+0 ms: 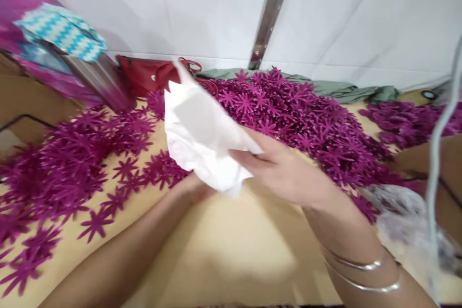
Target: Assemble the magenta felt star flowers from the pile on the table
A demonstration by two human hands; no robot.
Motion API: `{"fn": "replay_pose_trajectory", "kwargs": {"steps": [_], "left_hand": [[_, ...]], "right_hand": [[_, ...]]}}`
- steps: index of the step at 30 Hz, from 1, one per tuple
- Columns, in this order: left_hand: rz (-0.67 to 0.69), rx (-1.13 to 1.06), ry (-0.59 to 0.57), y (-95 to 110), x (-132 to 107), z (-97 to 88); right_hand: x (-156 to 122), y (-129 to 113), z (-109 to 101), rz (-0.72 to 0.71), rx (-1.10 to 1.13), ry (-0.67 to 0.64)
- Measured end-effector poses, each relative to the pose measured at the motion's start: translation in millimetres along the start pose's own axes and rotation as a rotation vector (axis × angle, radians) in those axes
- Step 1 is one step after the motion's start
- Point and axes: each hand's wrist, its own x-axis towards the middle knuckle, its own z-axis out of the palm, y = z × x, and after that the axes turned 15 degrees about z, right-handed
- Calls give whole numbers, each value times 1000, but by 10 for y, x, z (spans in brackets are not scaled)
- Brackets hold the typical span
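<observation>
Magenta flowers [72, 173] lie heaped at left, perhaps kept aside for working room. Our left hand [198, 187], half hidden under the white sheet [207, 130]: grip, we cannot tell. Sheet aloft over table [234, 250], edge pinched in our right hand [279, 166], likely for steadiness.

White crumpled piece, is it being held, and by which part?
Yes: the right hand grips the white piece by its lower right edge. The left hand is at its lower edge; whether it grips cannot be told.
</observation>
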Motion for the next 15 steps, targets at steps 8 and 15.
{"fn": "replay_pose_trajectory", "kwargs": {"steps": [8, 15], "left_hand": [[-87, 38, -52, 379, 347, -763], [196, -32, 322, 611, 583, -999]], "right_hand": [[-1097, 1213, -663, 352, -391, 432], [-1031, 1915, -56, 350, -670, 490]]}}
